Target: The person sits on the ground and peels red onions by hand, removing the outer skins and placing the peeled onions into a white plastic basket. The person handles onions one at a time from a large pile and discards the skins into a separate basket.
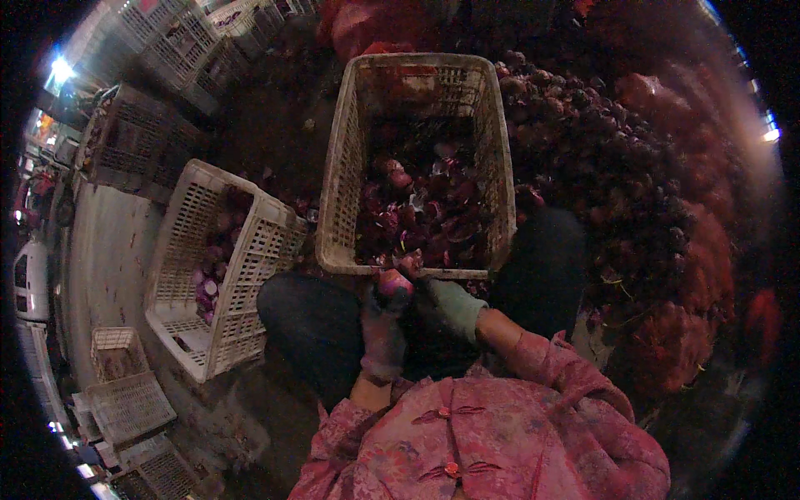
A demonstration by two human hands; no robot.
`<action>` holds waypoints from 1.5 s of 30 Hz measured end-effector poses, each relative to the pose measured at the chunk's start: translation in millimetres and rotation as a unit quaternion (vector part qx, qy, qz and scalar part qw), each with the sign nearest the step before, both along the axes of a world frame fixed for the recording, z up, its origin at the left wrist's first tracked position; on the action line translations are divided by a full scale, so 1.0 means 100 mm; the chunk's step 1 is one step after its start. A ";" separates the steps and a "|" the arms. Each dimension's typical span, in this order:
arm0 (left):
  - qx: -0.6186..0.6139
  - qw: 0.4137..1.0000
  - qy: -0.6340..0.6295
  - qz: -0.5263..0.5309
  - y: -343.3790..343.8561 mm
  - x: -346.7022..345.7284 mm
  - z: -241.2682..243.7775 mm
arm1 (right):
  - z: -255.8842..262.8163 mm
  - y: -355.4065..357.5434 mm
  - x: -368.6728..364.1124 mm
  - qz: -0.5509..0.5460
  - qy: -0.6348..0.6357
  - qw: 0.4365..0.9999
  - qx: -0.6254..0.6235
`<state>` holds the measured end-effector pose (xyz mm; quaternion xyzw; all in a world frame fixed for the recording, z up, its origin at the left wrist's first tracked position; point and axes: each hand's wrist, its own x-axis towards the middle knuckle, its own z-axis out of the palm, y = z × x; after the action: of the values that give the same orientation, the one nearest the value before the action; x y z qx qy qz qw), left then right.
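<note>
My left hand (386,328), in a dark-palmed knit glove, holds a red onion (395,282) at the near rim of a plastic crate (331,200). Just to its right, my right hand (453,303) wears a pale green glove; its fingertips are in shadow by the rim, and whether they grip anything is not clear. A loose piece of onion skin (410,262) shows above the onion. Dark red onion skins (431,219) and a whole-looking onion (400,177) lie inside the crate, which stands before my knees.
A tilted white crate (240,294) at my left holds peeled-looking red onions (209,287). A large heap of onions (581,112) lies at the right, beside red mesh sacks (706,250). More crates (131,406) stand at the lower left, and stacked crates (169,37) at the upper left.
</note>
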<state>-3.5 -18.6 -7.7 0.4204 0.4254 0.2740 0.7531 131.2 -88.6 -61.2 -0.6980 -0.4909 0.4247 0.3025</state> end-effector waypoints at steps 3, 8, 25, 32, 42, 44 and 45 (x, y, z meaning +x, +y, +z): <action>-0.051 0.996 -0.066 -0.011 -0.02 -0.04 -0.16 | -0.31 -0.11 -0.04 -0.063 0.178 0.979 0.079; -0.152 0.975 -0.155 -0.054 -0.06 -0.16 0.09 | 0.57 -0.21 0.01 -0.103 0.836 0.538 -0.043; -0.323 0.891 -0.306 -0.088 0.02 -0.42 0.04 | 0.57 -0.38 0.68 -0.262 0.774 0.573 0.059; 0.176 0.972 -0.070 -0.141 -0.05 -0.47 -0.05 | 0.97 -0.35 0.17 -0.204 0.541 0.815 0.040; 0.032 0.990 -0.097 -0.094 -0.05 -0.26 0.10 | 1.05 -0.44 0.00 -0.105 0.286 0.922 0.238; -0.160 0.950 -0.264 -0.055 -0.02 -0.26 0.02 | 1.02 -0.39 0.11 -0.153 0.383 0.877 0.246; -0.288 0.890 -0.350 -0.041 0.03 -0.25 0.04 | 1.00 -0.38 0.18 -0.193 0.460 0.839 0.219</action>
<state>-28.3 -15.2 -4.0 0.0792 0.1767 0.2377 0.9518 149.2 -126.4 39.0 -0.4187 -0.2313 0.5115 0.7138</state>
